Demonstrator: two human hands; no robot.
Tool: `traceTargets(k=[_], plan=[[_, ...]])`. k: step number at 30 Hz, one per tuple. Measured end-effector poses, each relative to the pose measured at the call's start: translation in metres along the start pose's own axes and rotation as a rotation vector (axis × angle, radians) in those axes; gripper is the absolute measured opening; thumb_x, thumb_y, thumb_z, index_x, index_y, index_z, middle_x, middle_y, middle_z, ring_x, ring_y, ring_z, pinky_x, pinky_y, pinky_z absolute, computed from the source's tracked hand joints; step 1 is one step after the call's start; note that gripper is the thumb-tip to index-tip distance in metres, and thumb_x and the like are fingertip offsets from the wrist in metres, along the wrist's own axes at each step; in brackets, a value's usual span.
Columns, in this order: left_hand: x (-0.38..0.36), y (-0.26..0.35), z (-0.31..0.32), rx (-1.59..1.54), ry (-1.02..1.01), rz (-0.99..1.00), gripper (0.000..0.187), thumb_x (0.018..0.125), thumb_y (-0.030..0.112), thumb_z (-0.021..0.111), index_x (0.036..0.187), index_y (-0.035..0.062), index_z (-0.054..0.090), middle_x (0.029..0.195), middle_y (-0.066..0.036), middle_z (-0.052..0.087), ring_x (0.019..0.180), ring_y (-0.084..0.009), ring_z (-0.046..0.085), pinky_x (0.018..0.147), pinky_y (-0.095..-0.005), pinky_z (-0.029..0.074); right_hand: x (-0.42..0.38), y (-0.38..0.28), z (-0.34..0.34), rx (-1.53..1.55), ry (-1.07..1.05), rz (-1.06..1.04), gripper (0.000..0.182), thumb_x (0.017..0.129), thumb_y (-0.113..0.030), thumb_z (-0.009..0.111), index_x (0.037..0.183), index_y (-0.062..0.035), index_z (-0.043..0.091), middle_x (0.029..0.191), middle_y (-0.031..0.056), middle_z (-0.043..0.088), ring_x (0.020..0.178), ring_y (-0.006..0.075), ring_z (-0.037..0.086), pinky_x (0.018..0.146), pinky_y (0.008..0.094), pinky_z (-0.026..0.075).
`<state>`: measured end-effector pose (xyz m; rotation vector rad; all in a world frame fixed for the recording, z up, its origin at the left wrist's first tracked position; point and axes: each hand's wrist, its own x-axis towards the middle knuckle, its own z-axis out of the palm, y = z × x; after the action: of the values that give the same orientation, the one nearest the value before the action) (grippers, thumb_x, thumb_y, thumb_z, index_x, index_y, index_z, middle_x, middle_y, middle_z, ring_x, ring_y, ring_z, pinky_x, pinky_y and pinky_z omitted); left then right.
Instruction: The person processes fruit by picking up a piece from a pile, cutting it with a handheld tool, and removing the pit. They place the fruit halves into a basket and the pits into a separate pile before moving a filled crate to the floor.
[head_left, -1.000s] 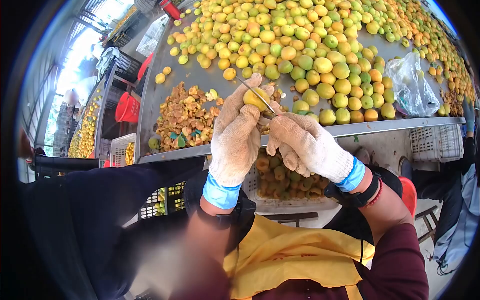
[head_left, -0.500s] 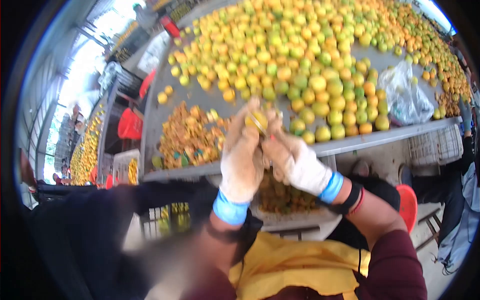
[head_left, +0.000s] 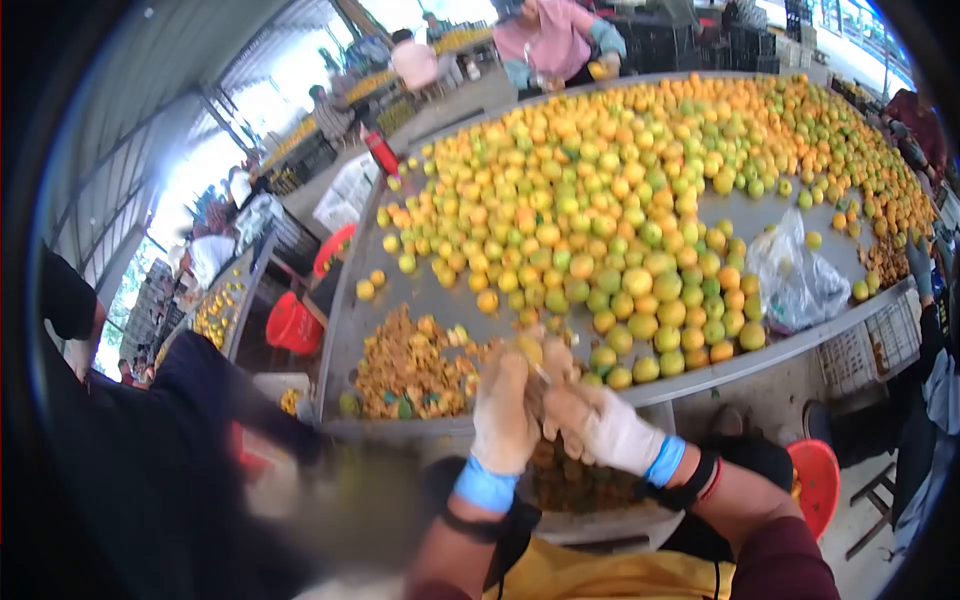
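Note:
My left hand (head_left: 507, 405), in a soiled white glove with a blue cuff, is closed round a yellow-orange fruit (head_left: 530, 350) at the table's near edge. My right hand (head_left: 592, 415), gloved alike, is closed against it and grips a small thin tool (head_left: 542, 375), mostly hidden by the fingers. Left of my hands lies a heap of orange-brown peelings (head_left: 410, 368). Beyond them a large pile of green, yellow and orange fruit (head_left: 600, 200) covers much of the grey metal table (head_left: 345, 345).
A clear plastic bag (head_left: 795, 270) lies at the table's right. Red buckets (head_left: 293, 323) stand left, and a red basin (head_left: 815, 485) right. A person in pink (head_left: 560, 40) is at the far side. A dark-clothed person (head_left: 150, 440) is close on the left. Crates (head_left: 870, 340) sit below the right edge.
The view has tilted up, so the far side of the table and more people show. Both hands appear lower in view, still together at the fruit.

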<state>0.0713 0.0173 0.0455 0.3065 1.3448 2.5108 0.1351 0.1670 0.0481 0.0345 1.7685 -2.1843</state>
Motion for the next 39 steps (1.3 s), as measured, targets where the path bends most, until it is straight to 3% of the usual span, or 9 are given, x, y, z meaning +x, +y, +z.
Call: traceTargets(k=[10, 17, 20, 21, 23, 26, 29, 32, 39], plan=[[0.012, -0.020, -0.023, -0.414, -0.115, -0.228, 0.061, 0.108, 0.051, 0.050, 0.147, 0.0033, 0.049, 0.120, -0.014, 0.071, 0.110, -0.0273, 0.069, 0.097, -0.0419, 0.058, 0.014, 0.007, 0.004, 0.027, 0.007, 0.031, 0.052, 0.107, -0.055, 0.049, 0.091, -0.0077, 0.063, 0.063, 0.0002, 0.055, 0.049, 0.0081, 0.052, 0.042, 0.0235, 0.038], [0.007, -0.001, -0.007, 0.211, 0.010, -0.019, 0.052, 0.110, 0.041, 0.052, 0.140, -0.0010, 0.056, 0.112, -0.011, 0.073, 0.103, -0.0235, 0.069, 0.089, -0.0382, 0.058, 0.006, -0.004, 0.003, -0.012, 0.115, 0.073, 0.049, 0.103, -0.052, 0.058, 0.092, -0.0052, 0.065, 0.071, 0.0005, 0.059, 0.057, 0.0103, 0.056, 0.050, 0.0264, 0.043], [0.013, -0.012, -0.031, 1.207, -0.120, 0.565, 0.027, 0.107, 0.017, 0.052, 0.120, -0.0025, 0.065, 0.104, -0.011, 0.071, 0.097, -0.0225, 0.070, 0.087, -0.0342, 0.057, 0.012, 0.013, -0.001, 0.067, 0.010, 0.104, 0.047, 0.107, -0.051, 0.051, 0.092, -0.0084, 0.063, 0.067, -0.0010, 0.057, 0.045, 0.0073, 0.046, 0.039, 0.0233, 0.033], [0.011, -0.004, -0.026, 1.149, -0.128, 0.596, 0.026, 0.106, 0.020, 0.055, 0.117, -0.0003, 0.066, 0.100, -0.010, 0.071, 0.091, -0.0201, 0.069, 0.079, -0.0338, 0.057, 0.011, 0.008, -0.003, 0.072, -0.041, 0.135, 0.047, 0.108, -0.050, 0.050, 0.089, -0.0090, 0.062, 0.063, -0.0013, 0.055, 0.041, 0.0073, 0.042, 0.037, 0.0235, 0.030], [0.007, 0.016, 0.004, 0.245, 0.045, 0.017, 0.024, 0.102, 0.023, 0.064, 0.099, 0.0002, 0.067, 0.088, -0.004, 0.068, 0.080, -0.0102, 0.061, 0.072, -0.0274, 0.051, 0.006, -0.003, 0.002, 0.013, 0.029, 0.059, 0.048, 0.108, -0.047, 0.051, 0.086, -0.0058, 0.062, 0.052, -0.0014, 0.047, 0.035, 0.0078, 0.041, 0.033, 0.0240, 0.027], [0.008, 0.009, -0.007, 0.005, 0.168, -0.039, 0.025, 0.100, 0.025, 0.067, 0.099, -0.0002, 0.067, 0.089, -0.004, 0.068, 0.078, -0.0096, 0.061, 0.071, -0.0257, 0.050, 0.013, 0.014, -0.007, 0.307, 0.182, -0.114, 0.045, 0.110, -0.041, 0.049, 0.087, -0.0049, 0.060, 0.048, -0.0017, 0.044, 0.033, 0.0088, 0.038, 0.031, 0.0239, 0.026], [0.011, 0.004, -0.018, 0.051, 0.199, 0.060, 0.036, 0.099, 0.030, 0.069, 0.116, -0.0022, 0.066, 0.100, -0.008, 0.072, 0.086, -0.0150, 0.067, 0.081, -0.0301, 0.054, 0.026, 0.007, -0.015, 0.228, 0.260, -0.271, 0.043, 0.110, -0.042, 0.050, 0.087, -0.0065, 0.060, 0.053, -0.0017, 0.049, 0.032, 0.0079, 0.036, 0.030, 0.0225, 0.024], [0.006, -0.011, -0.015, 0.815, 0.043, 0.473, 0.036, 0.091, 0.024, 0.075, 0.117, -0.0006, 0.070, 0.098, -0.013, 0.070, 0.085, -0.0210, 0.067, 0.079, -0.0340, 0.054, 0.036, 0.015, -0.032, 0.293, 0.312, 0.022, 0.036, 0.107, -0.044, 0.056, 0.096, -0.0103, 0.063, 0.057, -0.0017, 0.055, 0.034, 0.0067, 0.039, 0.030, 0.0224, 0.025], [0.000, 0.003, -0.016, 1.195, -0.138, 0.473, 0.045, 0.084, 0.032, 0.078, 0.118, 0.0045, 0.066, 0.097, -0.019, 0.067, 0.090, -0.0383, 0.068, 0.079, -0.0443, 0.055, 0.033, 0.014, -0.033, 0.288, 0.167, 0.084, 0.033, 0.108, -0.044, 0.055, 0.105, -0.0133, 0.064, 0.063, -0.0024, 0.061, 0.035, 0.0066, 0.042, 0.030, 0.0220, 0.027]])
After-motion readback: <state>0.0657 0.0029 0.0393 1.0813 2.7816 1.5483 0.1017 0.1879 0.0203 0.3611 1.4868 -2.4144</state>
